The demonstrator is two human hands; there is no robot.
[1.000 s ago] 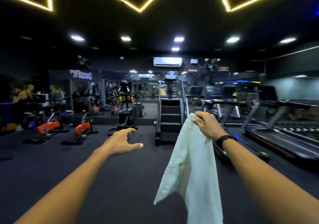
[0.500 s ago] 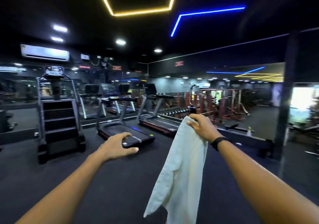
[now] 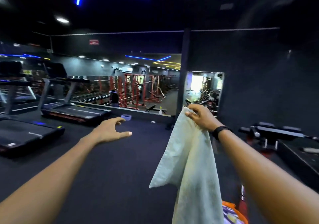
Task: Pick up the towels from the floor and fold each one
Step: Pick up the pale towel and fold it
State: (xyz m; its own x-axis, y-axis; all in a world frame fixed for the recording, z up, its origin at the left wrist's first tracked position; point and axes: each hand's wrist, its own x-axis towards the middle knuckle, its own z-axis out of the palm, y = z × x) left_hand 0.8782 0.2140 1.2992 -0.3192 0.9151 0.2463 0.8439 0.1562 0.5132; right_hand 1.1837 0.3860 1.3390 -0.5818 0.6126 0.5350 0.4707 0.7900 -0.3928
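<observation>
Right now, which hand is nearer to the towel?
Right. The right hand grips the towel by its top edge, so it hangs down. The left hand is open in the air, apart from it on its left.

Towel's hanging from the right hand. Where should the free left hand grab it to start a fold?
Likely the loose lower corner of the towel, approached from the left hand's own side. It juts out free toward that hand, while the right hand pinches the top edge.

Treadmills [image 3: 74, 110], red racks [image 3: 138, 91], bench [image 3: 272, 132]
</observation>
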